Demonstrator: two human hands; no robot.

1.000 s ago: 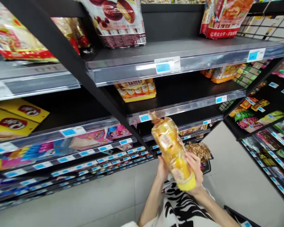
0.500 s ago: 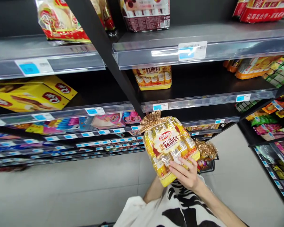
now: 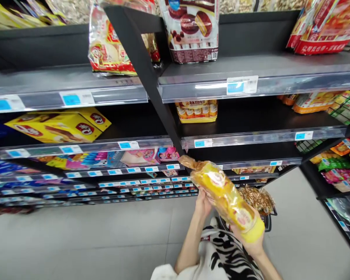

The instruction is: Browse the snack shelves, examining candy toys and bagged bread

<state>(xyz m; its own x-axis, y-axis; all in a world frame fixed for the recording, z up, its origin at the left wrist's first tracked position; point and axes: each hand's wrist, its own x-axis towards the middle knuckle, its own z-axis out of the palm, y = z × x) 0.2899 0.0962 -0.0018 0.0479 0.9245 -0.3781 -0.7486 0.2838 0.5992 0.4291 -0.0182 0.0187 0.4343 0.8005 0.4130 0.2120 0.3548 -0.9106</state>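
A clear and yellow bag of soft French bread (image 3: pixel 226 196) is held in front of my body, with its narrow side facing me and its gathered golden end pointing up to the left. My left hand (image 3: pixel 203 203) grips the bag's left face; its fingers are partly hidden behind the wrapper. Around the yellow bottom end closes my right hand (image 3: pixel 252 241), seen partly behind the bag. Just beyond it is a shopping basket (image 3: pixel 268 223) with a golden gathered wrapper (image 3: pixel 256 198) showing at its top.
Another bread bag (image 3: pixel 196 111) sits on the middle shelf (image 3: pixel 251 114) ahead. To its left lie yellow boxes (image 3: pixel 61 126). A dark upright post (image 3: pixel 151 77) divides the shelving. Snack packs (image 3: pixel 338 163) stand on the right-hand rack. Grey floor tiles (image 3: pixel 105 241) lie below.
The bread bag has turned from its printed front to its narrow side and shifted slightly down and right. My left hand has come into sight at the bag's left. The shelves appear lower in view.
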